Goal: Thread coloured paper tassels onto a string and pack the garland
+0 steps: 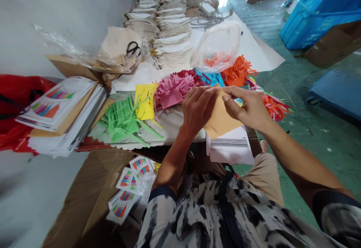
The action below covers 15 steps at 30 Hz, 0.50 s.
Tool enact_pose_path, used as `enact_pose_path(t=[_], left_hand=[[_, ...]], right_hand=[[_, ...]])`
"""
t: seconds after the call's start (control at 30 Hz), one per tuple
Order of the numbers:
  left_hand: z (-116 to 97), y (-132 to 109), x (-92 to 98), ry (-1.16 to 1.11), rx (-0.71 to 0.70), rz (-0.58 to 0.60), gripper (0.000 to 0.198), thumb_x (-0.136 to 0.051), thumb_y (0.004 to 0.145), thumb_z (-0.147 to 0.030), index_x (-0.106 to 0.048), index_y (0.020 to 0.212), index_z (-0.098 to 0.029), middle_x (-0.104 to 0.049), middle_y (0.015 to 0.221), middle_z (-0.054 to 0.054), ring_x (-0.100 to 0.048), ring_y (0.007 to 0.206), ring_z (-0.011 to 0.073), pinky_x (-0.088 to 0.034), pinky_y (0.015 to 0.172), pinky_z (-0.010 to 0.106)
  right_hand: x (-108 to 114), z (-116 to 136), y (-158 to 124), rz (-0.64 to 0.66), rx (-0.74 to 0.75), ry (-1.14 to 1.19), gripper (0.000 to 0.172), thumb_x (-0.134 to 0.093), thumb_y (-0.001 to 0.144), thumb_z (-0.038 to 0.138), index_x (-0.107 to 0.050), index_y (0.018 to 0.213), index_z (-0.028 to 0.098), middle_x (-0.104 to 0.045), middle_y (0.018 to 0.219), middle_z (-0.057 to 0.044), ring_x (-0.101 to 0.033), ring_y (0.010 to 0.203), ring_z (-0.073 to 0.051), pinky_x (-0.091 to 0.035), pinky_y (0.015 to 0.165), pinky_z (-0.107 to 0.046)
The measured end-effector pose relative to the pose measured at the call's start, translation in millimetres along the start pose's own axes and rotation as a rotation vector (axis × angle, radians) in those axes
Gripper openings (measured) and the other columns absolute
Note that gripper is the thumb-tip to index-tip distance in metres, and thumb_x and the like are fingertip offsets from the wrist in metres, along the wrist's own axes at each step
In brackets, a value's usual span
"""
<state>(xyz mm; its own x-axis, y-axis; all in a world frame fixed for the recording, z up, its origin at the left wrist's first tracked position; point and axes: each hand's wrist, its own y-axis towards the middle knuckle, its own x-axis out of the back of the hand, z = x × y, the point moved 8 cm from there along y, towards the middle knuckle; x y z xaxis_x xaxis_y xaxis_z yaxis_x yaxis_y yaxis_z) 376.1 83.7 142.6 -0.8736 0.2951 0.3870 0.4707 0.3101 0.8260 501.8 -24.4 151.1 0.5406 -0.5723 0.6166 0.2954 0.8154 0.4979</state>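
A tan sheet of paper (224,118) is held up in front of me at the table's near edge. My left hand (199,105) is closed on its left side, fingers bent over the top edge. On the other side, my right hand (248,107) pinches the sheet, thumb lying on its face. Below the tan sheet hangs a white printed sheet (232,148) with dark lines; how it is held is hidden. Beyond my hands lie pink tissue fringe (172,92), blue fringe (213,78) and orange fringe (238,73).
Green fringe (120,120) and yellow fringe (146,101) lie to the left, beside a stack of printed sheets (66,101). Packed picture cards (126,199) sit low in a cardboard box (76,195). Behind are scissors (132,48) and piled white bundles (173,41). A blue crate (307,22) stands right.
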Motion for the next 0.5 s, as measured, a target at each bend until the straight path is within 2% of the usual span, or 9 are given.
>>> enact_pose_path(t=[0.13,0.17,0.23,0.3,0.37,0.43,0.5], left_hand=[[12.2,9.5,8.0,-0.165,0.139,-0.022,0.037,-0.073,0.103,-0.051,-0.078,0.133,-0.029,-0.078,0.132,0.009,-0.07,0.125,0.027,-0.051,0.116,0.048],[16.5,11.2,6.1,-0.248,0.194,0.009,0.036,-0.075,0.102,-0.052,-0.08,0.129,-0.029,-0.079,0.128,0.008,-0.072,0.12,0.0255,-0.054,0.113,0.047],[25.9,10.7,-1.5,-0.446,0.338,0.073,0.029,-0.077,0.1,-0.053,-0.084,0.113,-0.028,-0.082,0.108,0.005,-0.075,0.099,0.0198,-0.06,0.094,0.039],[34.3,5.1,-9.0,-0.624,0.504,0.068,0.026,-0.084,0.095,-0.053,-0.086,0.095,-0.028,-0.08,0.089,0.001,-0.071,0.079,0.0147,-0.058,0.076,0.032],[40.7,-3.4,-13.1,-0.741,0.653,-0.031,0.025,-0.091,0.087,-0.053,-0.086,0.088,-0.028,-0.079,0.082,0.0,-0.067,0.071,0.012,-0.054,0.067,0.029],[43.7,-13.2,-16.5,-0.819,0.774,-0.155,0.025,-0.095,0.083,-0.051,-0.087,0.088,-0.028,-0.078,0.08,-0.001,-0.063,0.066,0.0094,-0.05,0.062,0.026],[42.9,-21.6,-22.0,-0.894,0.869,-0.247,0.025,-0.098,0.08,-0.048,-0.087,0.087,-0.027,-0.078,0.08,-0.002,-0.063,0.066,0.0083,-0.05,0.061,0.023]], right_hand=[[3.7,4.4,0.8,0.011,0.031,-0.018,0.044,-0.053,0.111,0.063,-0.08,0.11,0.029,-0.077,0.088,-0.002,-0.066,0.07,-0.019,-0.048,0.067,-0.036],[4.9,4.3,2.0,0.019,0.038,-0.03,0.044,-0.051,0.111,0.063,-0.08,0.109,0.03,-0.077,0.087,-0.002,-0.066,0.069,-0.019,-0.048,0.066,-0.036],[6.7,3.8,5.4,0.036,0.061,-0.065,0.045,-0.049,0.112,0.063,-0.08,0.108,0.031,-0.076,0.084,-0.002,-0.066,0.069,-0.019,-0.049,0.065,-0.037],[9.1,4.8,8.9,0.02,0.099,-0.128,0.044,-0.048,0.112,0.062,-0.079,0.109,0.032,-0.078,0.087,-0.002,-0.069,0.074,-0.021,-0.052,0.07,-0.038],[15.8,9.1,10.3,-0.1,0.141,-0.247,0.039,-0.05,0.111,0.057,-0.079,0.113,0.031,-0.081,0.099,-0.005,-0.074,0.088,-0.024,-0.057,0.082,-0.042],[23.9,17.7,5.9,-0.301,0.178,-0.398,0.033,-0.056,0.11,0.051,-0.078,0.117,0.028,-0.082,0.112,-0.009,-0.075,0.105,-0.03,-0.057,0.094,-0.049],[21.8,25.6,-1.3,-0.407,0.208,-0.469,0.028,-0.058,0.109,0.044,-0.078,0.118,0.026,-0.082,0.115,-0.011,-0.076,0.109,-0.031,-0.058,0.096,-0.05]])
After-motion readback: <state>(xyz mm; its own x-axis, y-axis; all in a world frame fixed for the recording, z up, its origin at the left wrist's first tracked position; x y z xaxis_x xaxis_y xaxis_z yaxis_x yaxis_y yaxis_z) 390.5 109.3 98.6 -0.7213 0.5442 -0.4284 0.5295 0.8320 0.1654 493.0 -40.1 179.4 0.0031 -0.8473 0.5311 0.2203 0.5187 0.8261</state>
